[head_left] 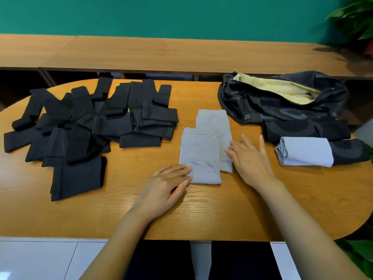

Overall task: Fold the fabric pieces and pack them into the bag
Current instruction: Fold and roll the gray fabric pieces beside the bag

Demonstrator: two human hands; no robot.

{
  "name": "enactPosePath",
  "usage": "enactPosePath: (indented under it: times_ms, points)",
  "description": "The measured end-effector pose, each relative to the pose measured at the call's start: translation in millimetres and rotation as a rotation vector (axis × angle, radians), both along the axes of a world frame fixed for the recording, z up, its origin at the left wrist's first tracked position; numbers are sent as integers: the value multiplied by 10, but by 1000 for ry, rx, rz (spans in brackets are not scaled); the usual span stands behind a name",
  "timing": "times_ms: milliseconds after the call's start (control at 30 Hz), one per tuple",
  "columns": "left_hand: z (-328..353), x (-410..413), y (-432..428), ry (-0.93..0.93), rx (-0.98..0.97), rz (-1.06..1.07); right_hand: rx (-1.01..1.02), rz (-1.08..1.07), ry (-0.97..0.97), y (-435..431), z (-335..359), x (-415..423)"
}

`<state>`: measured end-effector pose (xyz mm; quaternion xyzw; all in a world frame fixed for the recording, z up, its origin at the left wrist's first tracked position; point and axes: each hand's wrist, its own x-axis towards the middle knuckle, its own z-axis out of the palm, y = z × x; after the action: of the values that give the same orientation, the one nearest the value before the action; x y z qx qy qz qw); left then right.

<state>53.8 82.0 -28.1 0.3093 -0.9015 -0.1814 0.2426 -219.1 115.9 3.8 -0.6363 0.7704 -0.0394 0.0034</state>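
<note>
My left hand (168,183) and right hand (249,158) lie flat, fingers straight, fingertips touching the grey fabric (201,148) between them; its long axis runs away from me.

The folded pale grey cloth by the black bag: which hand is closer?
Right. The right hand rests just left of the folded pale grey cloth; the left hand sits farther left.

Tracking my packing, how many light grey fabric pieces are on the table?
3: front grey piece overlapping rear grey piece at centre; folded grey piece by the bag. Others may hide inside.
</note>
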Motion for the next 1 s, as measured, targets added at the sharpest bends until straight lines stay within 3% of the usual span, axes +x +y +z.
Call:
enactPosePath:
  times_ms: [167,333,500,767,1000]
  points:
    - [-11,8,11,50,-90,25,-22,-72,24,17,61,-73]
    - [-10,20,6,60,-119,61,79,142,-1,241,-74,169]
    - [-9,22,8,62,-115,60,-35,-59,-89,283,-152,37]
    - [-35,20,-17,53,-82,60,-105,471,-234,353,-60,435]
    - [-67,38,-48,74,71,56,-63,421,-320,364,-267,451]
